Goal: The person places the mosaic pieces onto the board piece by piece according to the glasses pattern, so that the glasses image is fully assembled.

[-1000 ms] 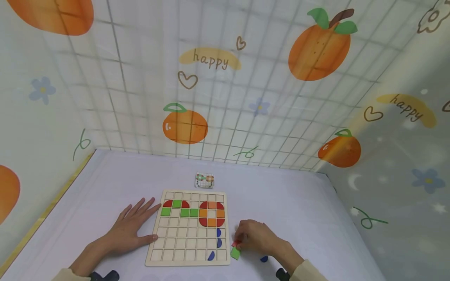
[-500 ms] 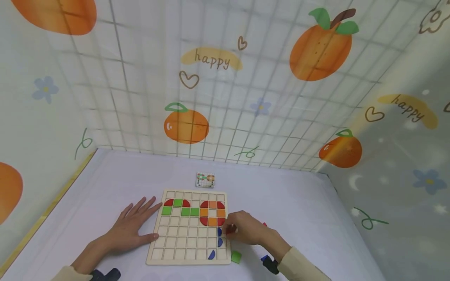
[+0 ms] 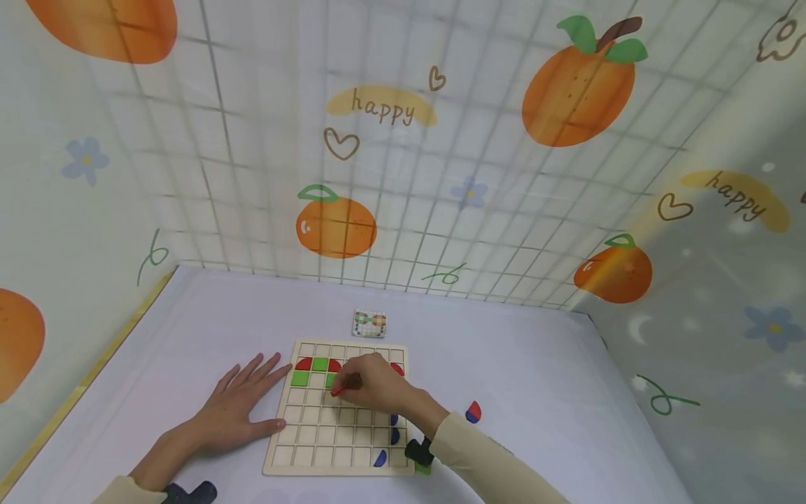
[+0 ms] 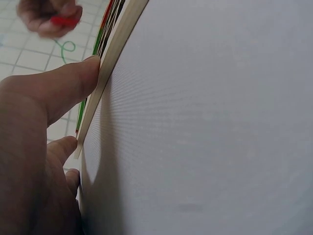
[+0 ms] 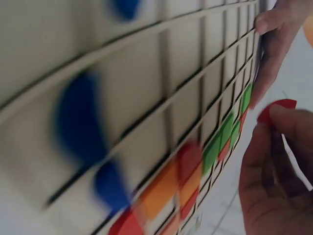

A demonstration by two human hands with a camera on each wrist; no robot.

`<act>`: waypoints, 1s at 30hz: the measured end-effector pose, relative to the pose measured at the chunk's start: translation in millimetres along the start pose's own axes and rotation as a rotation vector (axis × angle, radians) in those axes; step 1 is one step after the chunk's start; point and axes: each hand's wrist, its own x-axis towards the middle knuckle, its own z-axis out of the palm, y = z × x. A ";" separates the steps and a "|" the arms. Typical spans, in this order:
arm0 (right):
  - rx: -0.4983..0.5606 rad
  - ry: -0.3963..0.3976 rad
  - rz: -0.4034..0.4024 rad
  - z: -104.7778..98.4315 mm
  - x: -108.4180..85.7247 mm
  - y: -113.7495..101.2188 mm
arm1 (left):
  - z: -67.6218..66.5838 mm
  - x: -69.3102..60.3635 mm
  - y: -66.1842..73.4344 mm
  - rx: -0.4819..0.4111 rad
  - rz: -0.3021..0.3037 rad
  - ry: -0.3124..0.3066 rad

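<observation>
My right hand [image 3: 378, 383] pinches a red quarter-round tile [image 5: 276, 108] between thumb and finger, held above the wooden grid board [image 3: 308, 434]. Red and green tiles, including a green square [image 3: 320, 364], sit in cells at the board's upper left. Several blue half-round tiles [image 3: 380, 458] lie in cells at the lower right. The right hand and forearm hide much of the orange and red group in the head view. Fingers spread, my left hand [image 3: 229, 406] rests at the board's left edge, its thumb touching the side.
A small pattern card [image 3: 369, 323] lies beyond the board's far edge. To the right, a red tile [image 3: 474, 406] and a blue tile lie together on the white cloth. Another green tile [image 3: 423, 469] is partly covered by the black wrist camera [image 3: 418, 451]. Printed curtains surround the table.
My right hand has picked up the red tile from beside the green one and carried it leftward over the board. The left hand stays in place.
</observation>
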 end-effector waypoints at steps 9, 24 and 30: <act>0.054 0.008 0.096 28.5 31.8 -10.7 | -1.2 -0.3 1.7 -0.020 0.021 0.005; -0.113 0.063 0.186 52.0 46.8 -15.4 | -4.5 -0.7 3.1 -0.019 0.039 0.013; -0.188 0.026 0.202 52.2 51.1 -23.2 | -3.9 -1.0 2.2 -0.017 0.035 0.014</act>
